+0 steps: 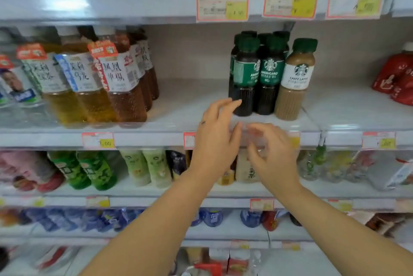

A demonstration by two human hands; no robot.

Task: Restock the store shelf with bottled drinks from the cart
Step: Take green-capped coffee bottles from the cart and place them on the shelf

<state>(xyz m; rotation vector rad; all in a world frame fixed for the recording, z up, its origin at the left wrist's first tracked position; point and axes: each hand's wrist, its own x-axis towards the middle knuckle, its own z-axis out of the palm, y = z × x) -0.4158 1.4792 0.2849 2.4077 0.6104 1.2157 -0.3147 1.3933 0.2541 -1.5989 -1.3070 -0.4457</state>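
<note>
- While neither of the hands carries a bottle, the restock looks partly done at best: the middle shelf (190,101) has a wide bare stretch, and the cart is out of view, so what stock is left cannot be judged.
- At the left of that shelf stand the tea bottles (76,78), three across the front, yellow to brown. More are lined up behind the third, but their number is unclear.
- Right of them lies the bare stretch, probably the space to be filled.
- The left hand (215,132) is stretched out with straight fingers and grips nothing. Its tips are at the lower part of the front-left coffee bottle; touching or just short, I cannot tell.
- The Americano bottles (259,72) stand two in front, with at least three more green caps behind.
- The right hand (270,152), blurred, hovers before the shelf's front lip below them, fingers loosely bent, nothing in it.
- One caffè latte bottle (295,78) stands just right of the Americanos.
- At the far right lie at least two red pouches (395,76).
</note>
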